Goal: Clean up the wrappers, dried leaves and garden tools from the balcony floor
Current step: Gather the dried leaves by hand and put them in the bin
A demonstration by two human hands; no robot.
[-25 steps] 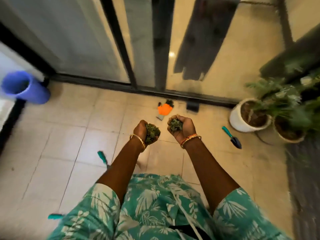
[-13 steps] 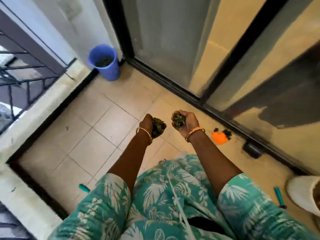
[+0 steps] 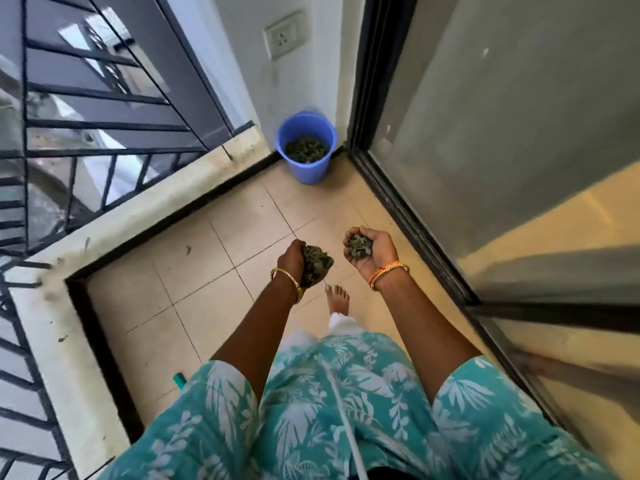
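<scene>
My left hand point(image 3: 294, 259) grips a clump of dried leaves point(image 3: 317, 265), fingers curled round it. My right hand point(image 3: 375, 252) is cupped palm up and holds a smaller bunch of dried leaves point(image 3: 360, 247). Both hands are held out in front of me above the tiled floor. A blue bucket point(image 3: 306, 168) with dried leaves in its bottom stands in the far corner, well ahead of both hands. A teal tool handle point(image 3: 180, 378) pokes out beside my left leg, mostly hidden by my clothing.
A low parapet ledge point(image 3: 138, 216) with a black metal railing point(image 3: 86, 140) runs along the left. A sliding glass door with a black track point(image 3: 415, 220) lines the right. My bare foot point(image 3: 337, 299) is on the tiles point(image 3: 214, 271) below my hands.
My view has swung left toward the corner and I have stepped closer to the blue bucket. The orange wrapper, trowel and plant pots have left the view. Both hands still hold leaves.
</scene>
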